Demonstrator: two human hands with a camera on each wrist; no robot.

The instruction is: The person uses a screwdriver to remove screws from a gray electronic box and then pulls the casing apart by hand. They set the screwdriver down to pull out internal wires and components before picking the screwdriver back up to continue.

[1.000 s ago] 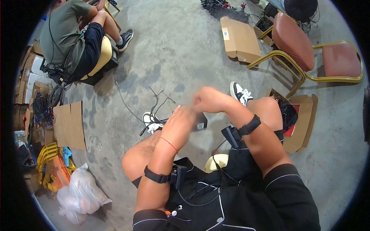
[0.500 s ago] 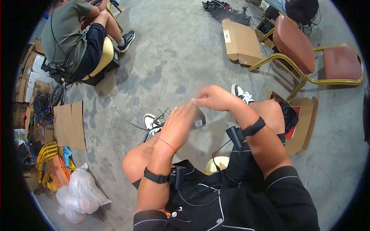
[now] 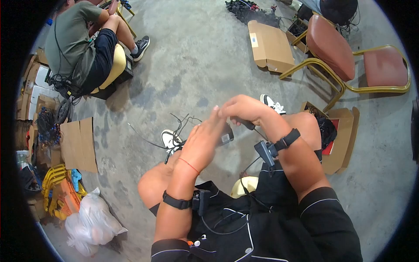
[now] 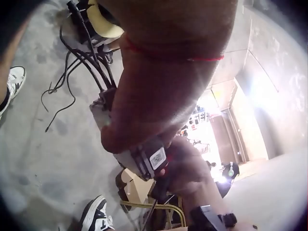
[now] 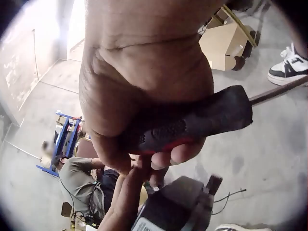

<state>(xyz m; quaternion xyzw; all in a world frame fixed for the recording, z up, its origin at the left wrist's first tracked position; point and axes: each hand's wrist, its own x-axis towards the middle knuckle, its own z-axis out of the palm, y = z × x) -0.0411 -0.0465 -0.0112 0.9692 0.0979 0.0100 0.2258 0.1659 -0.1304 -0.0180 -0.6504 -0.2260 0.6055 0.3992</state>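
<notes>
My left hand (image 3: 201, 142) holds a dark boxy device (image 4: 139, 161) with a white printed label. Black cables (image 4: 79, 53) trail from its far end. Above one shoe, the hand's back faces up in the head view and covers most of the device. In my right hand (image 3: 242, 108) is a screwdriver (image 5: 192, 122) with a black and red handle, fingers curled round the grip. Its metal shaft (image 5: 279, 92) points back, away from the device. The right fingertips meet the left fingers over the device's end.
Chairs (image 3: 331, 48) stand at the right, near an opened cardboard box (image 3: 273, 46) and another box (image 3: 345, 144) holding black items. Someone sits (image 3: 74, 43) at the upper left. Flattened cardboard (image 3: 79, 144) and a white plastic bag (image 3: 94, 218) lie at the left.
My right hand has come against the left fingers and turned, so the screwdriver handle now shows below it. The left hand stays nearly in place on the device; the cables have shifted a little.
</notes>
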